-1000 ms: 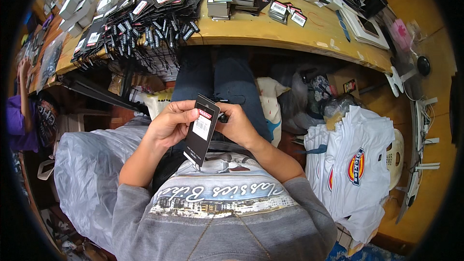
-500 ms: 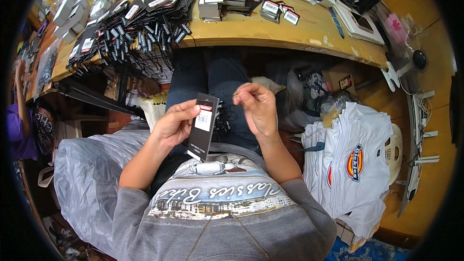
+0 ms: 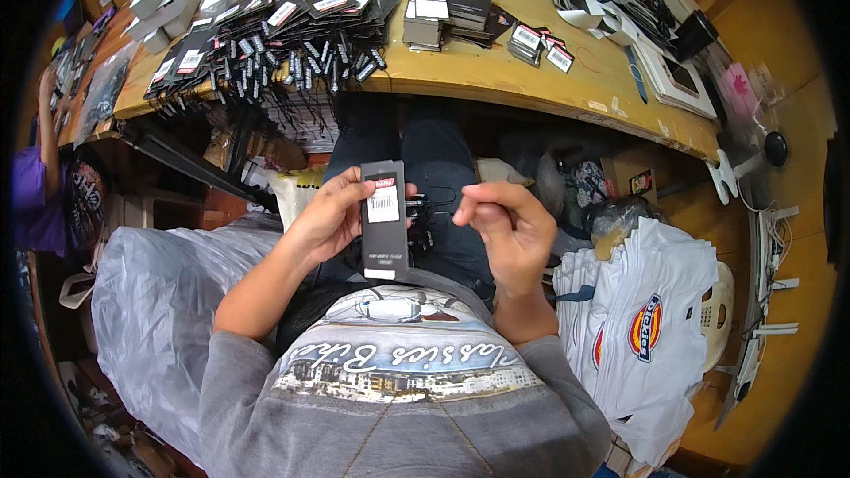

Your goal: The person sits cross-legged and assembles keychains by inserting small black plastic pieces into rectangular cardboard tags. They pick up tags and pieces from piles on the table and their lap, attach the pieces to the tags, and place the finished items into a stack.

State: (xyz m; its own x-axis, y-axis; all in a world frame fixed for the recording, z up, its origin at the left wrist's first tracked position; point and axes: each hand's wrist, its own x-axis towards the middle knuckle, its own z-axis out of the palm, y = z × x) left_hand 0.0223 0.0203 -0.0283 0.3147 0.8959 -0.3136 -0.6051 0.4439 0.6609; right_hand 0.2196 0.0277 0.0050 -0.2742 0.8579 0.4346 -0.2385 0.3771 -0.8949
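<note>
My left hand (image 3: 333, 217) grips a black hang tag (image 3: 384, 235) by its left edge, the thumb near a red strip and a white barcode sticker. The tag stands upright above my lap, its face toward me. My right hand (image 3: 509, 235) is raised to the right of the tag, apart from it, with thumb and index finger pinched together. What lies in that pinch, if anything, is too small to make out. Between the hands, thin black cords (image 3: 427, 232) with small dark pieces lie over my thighs, and one thin loop reaches toward the right fingertips.
Across the wooden table (image 3: 496, 80) lie a heap of black tags (image 3: 292, 31) with cords hanging over its edge, stacked tags (image 3: 427, 13) and small barcode cards (image 3: 538, 46). White shirts (image 3: 637, 319) are piled at right. A grey plastic bag (image 3: 168, 301) bulges at left. Another person's purple sleeve (image 3: 40, 199) shows far left.
The tag has moved slightly right and turned more upright. My right hand has moved right and down, farther from the tag. The whole view has shifted a little.
</note>
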